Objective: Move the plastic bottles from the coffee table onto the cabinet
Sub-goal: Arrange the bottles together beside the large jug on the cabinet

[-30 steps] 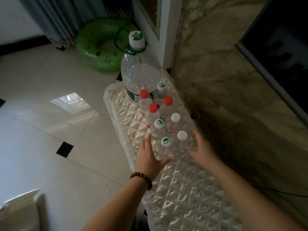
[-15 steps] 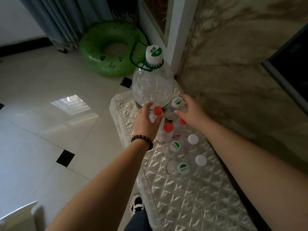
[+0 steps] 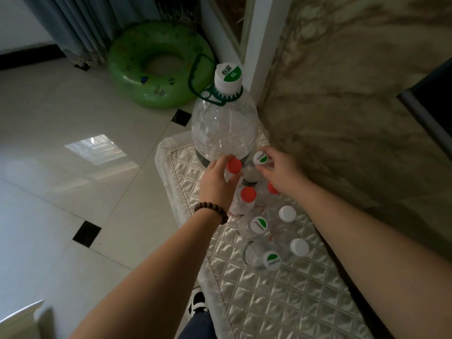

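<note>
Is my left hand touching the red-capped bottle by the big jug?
Touching: the head view shows the left hand with fingers curled around the red-capped bottle just under its cap.

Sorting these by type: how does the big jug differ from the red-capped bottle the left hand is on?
The big jug is far larger than the red-capped bottle. The jug has a white-and-green cap and a green carry handle; the bottle has a plain red cap. The left hand grips the bottle. Both stand upright, clear plastic.

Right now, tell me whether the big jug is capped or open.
Capped. The big jug stands upright with its white and green cap seated on the neck.
</note>
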